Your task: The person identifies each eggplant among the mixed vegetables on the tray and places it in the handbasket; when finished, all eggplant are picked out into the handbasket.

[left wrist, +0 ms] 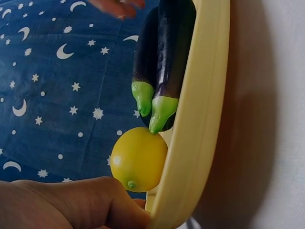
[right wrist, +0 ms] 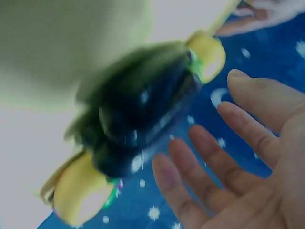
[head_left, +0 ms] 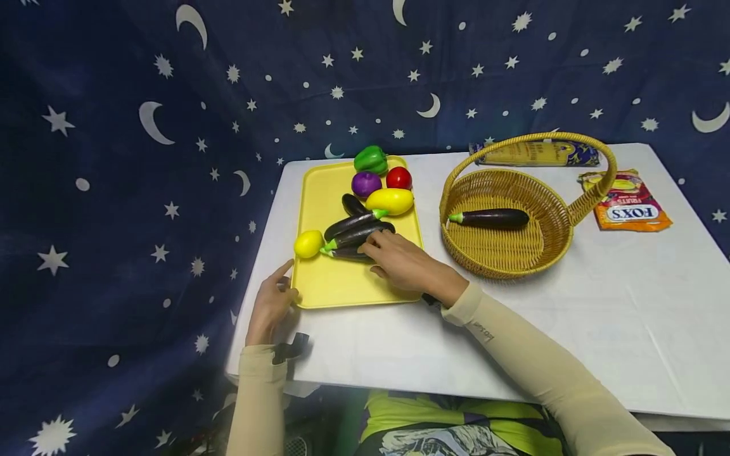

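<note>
Currently: Eggplants [head_left: 350, 224] on a yellow tray [head_left: 336, 286]

Right hand [head_left: 402, 259]: over these, fingers extended and slightly spread. Left hand [head_left: 274, 304]: at the tray's left edge, thumb and forefinger apart. Lemon [head_left: 308, 244]: beside the eggplants. Wicker basket [head_left: 502, 247], right of tray: one further eggplant [head_left: 496, 218].

Eggplants [head_left: 358, 235] lie on a tray [head_left: 342, 291] at left on the bench [head_left: 570, 342], a lemon [head_left: 308, 244] to their left, a bell pepper [head_left: 371, 160] behind. To the right, a basket [head_left: 507, 250] holds another eggplant [head_left: 496, 218], a packet [head_left: 630, 202] farther right.
</note>
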A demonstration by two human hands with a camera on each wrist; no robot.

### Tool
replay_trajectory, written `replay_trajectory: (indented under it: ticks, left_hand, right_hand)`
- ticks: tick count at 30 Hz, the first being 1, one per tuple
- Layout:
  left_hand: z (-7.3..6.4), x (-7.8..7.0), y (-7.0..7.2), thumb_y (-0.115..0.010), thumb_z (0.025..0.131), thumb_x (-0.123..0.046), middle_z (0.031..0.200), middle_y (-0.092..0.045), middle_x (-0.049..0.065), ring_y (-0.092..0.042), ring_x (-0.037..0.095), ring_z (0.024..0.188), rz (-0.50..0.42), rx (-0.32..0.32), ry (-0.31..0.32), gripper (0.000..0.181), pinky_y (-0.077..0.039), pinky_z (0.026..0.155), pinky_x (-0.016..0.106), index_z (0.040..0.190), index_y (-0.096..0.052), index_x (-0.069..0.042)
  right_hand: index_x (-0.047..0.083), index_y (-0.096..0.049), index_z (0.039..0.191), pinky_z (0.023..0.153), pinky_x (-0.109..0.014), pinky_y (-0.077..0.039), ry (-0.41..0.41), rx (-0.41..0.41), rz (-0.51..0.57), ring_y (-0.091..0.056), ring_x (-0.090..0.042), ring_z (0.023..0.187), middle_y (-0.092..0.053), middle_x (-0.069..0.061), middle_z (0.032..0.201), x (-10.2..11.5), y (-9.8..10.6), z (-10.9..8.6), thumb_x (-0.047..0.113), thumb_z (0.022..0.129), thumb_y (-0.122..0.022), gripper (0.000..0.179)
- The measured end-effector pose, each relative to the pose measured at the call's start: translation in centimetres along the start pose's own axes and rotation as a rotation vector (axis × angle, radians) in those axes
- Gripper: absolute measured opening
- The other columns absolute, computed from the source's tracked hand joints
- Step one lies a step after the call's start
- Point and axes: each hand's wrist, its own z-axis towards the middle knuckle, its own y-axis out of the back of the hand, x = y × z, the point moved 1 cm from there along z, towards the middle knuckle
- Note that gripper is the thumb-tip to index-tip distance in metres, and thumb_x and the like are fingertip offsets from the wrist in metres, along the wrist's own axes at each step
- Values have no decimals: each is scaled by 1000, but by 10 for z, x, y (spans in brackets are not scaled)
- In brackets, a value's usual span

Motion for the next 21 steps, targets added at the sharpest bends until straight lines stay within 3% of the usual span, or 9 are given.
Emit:
replay_trajectory:
  ticks: [3,9,12,21]
  left_hand:
    - [0,0,0,-58,84,7,142,-56,25,-60,32,107,16,-1,-11,89,-50,62,25,166,-40,-23]
    - [-1,1,1,-56,84,7,135,-58,27,-58,19,78,24,-4,-38,88,-48,55,23,166,-40,-20]
    - [-1,1,0,-56,83,7,134,-58,26,-57,18,76,25,-6,-43,88,-48,55,23,166,-40,-20]
    - [0,1,-2,-58,86,7,142,-56,26,-60,35,112,36,0,-8,88,-51,63,24,167,-39,-23]
  right_hand:
    - [17,-58,146,104,-47,-50,-11,19,-86,-56,-34,125,-59,-12,133,2,-15,12,21,100,-73,48]
    - [19,-55,149,110,-53,-49,-41,55,-176,-54,-38,133,-58,-13,138,3,-26,21,19,104,-67,47]
    - [19,-56,147,109,-53,-51,-55,55,-225,-54,-38,132,-58,-14,136,2,-31,22,18,105,-64,43]
    - [19,-56,141,99,-53,-56,-81,27,-351,-58,-38,128,-58,-15,136,0,-46,25,8,109,-51,34]
